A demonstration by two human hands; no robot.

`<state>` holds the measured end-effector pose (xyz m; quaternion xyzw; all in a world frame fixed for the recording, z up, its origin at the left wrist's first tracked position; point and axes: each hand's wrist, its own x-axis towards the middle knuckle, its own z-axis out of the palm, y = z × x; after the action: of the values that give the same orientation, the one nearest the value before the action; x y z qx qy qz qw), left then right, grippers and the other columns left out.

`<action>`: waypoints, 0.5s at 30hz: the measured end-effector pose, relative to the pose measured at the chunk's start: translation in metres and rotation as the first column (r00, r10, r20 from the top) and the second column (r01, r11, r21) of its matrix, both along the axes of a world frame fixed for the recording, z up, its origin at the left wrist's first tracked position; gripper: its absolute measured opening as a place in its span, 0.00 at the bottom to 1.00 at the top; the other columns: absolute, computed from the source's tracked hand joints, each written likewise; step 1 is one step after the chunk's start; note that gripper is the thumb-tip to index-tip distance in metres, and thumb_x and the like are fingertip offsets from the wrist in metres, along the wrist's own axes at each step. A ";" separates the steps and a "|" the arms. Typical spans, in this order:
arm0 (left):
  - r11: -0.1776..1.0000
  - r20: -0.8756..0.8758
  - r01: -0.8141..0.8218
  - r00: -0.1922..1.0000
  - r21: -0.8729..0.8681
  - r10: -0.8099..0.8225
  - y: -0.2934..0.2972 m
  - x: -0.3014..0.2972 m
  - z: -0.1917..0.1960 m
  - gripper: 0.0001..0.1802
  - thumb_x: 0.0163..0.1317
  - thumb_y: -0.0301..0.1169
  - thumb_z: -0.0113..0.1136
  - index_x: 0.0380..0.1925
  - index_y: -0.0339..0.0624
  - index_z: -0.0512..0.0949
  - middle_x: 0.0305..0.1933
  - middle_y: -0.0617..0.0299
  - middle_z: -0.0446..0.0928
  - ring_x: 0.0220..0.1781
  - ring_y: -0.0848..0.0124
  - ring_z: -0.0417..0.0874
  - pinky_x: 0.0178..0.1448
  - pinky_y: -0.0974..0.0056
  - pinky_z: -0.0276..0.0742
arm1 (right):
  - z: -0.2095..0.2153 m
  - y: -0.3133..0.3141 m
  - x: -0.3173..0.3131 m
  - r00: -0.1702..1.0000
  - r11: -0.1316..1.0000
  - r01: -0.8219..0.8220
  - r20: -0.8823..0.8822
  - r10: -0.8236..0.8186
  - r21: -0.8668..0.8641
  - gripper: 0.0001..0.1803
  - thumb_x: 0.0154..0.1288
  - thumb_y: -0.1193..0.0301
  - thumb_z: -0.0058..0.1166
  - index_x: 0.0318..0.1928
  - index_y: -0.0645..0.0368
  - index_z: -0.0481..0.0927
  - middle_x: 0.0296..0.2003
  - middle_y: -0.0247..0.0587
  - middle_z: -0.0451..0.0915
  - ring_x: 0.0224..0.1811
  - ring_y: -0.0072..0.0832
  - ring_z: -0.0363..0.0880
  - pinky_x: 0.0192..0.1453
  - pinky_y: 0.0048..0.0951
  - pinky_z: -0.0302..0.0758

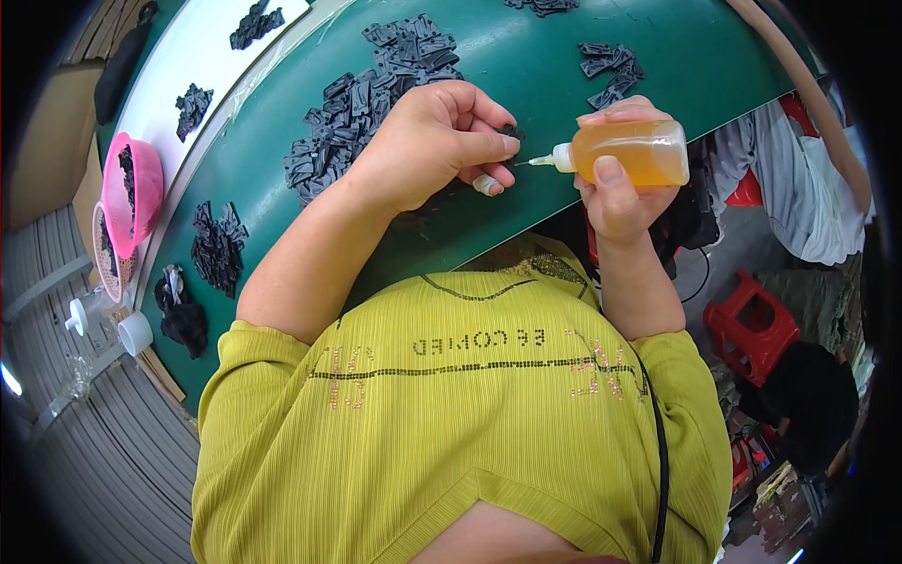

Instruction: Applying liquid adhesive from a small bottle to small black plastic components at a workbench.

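Observation:
Between the thumb and fingers of my left hand [437,141] is a small black plastic part [510,133], mostly covered by the fingers. One of that hand's fingers wears a pale wrap. My right hand [615,188] grips a clear squeeze bottle [648,155] of amber liquid, tipped on its side. Its white cap and thin needle nozzle [537,162] point left, close to the black part; whether they touch I cannot tell. Beyond my left hand spreads a big heap of similar black parts [362,108] on the green table [507,56].
Smaller piles of black parts lie at the far right [611,70] and left [218,246]. At the left edge are a pink basket [146,193], a white cup [135,332] and a black cloth [183,324]. A red stool [752,324] stands right of me. Another person's arm [817,103] reaches in.

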<state>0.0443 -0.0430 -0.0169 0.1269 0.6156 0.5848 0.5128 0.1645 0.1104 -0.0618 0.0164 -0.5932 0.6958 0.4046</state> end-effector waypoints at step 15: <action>1.000 0.000 0.002 1.000 -0.007 -0.002 0.002 0.001 0.001 0.11 0.55 0.22 0.61 0.37 0.31 0.72 0.31 0.55 0.77 0.26 0.70 0.82 0.29 0.71 0.80 | 0.002 -0.002 0.001 0.997 1.000 -0.017 0.074 0.016 0.013 0.17 0.44 0.82 0.56 0.39 0.67 0.72 0.35 0.45 0.75 0.36 0.29 0.78 0.40 0.27 0.77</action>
<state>0.0453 -0.0415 -0.0162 0.1256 0.6176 0.5819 0.5140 0.1659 0.1084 -0.0598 -0.0018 -0.6123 0.6953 0.3764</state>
